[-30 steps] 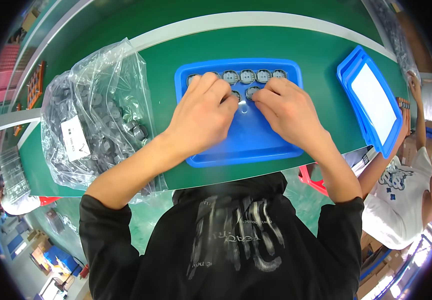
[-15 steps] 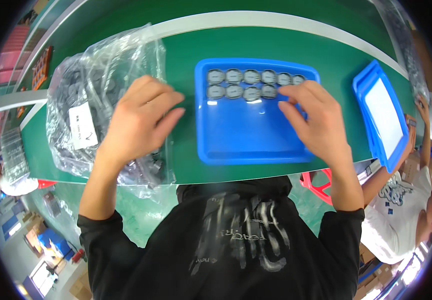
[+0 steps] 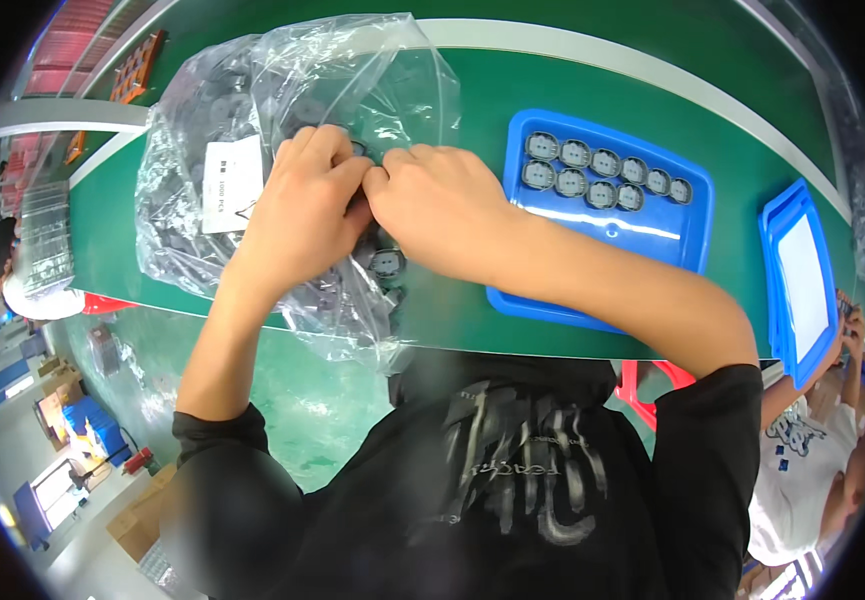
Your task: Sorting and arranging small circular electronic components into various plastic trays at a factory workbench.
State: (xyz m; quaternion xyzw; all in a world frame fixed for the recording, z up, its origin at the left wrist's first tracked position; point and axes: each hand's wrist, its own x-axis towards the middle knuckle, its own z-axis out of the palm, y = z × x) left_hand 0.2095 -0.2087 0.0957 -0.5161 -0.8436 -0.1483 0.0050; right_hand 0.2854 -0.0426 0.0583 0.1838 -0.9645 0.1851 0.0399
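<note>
My left hand (image 3: 307,205) and my right hand (image 3: 437,210) meet over the mouth of a clear plastic bag (image 3: 187,115). Their fingers are bent and closed, with the fingertips pressed close together. What lies between them is mostly hidden; a dark rounded edge (image 3: 358,148) shows beside the left fingers. Many grey plastic parts fill the bag, one of them, a rounded grey part (image 3: 386,263), lying just below my hands. To the right, a blue tray (image 3: 672,222) holds two rows of rounded grey parts (image 3: 603,163). My right forearm crosses its near side.
A white label (image 3: 232,185) sits on the bag. Stacked blue trays (image 3: 772,250) with a white sheet (image 3: 797,270) stand at the green table's (image 3: 482,90) right end. Another person in a white shirt (image 3: 802,480) is at the right. A red stool (image 3: 642,390) stands below the table edge.
My right hand has left the tray and crossed left to the bag, meeting my left hand. The left fingers have closed. The view has shifted, so the tray appears farther right.
</note>
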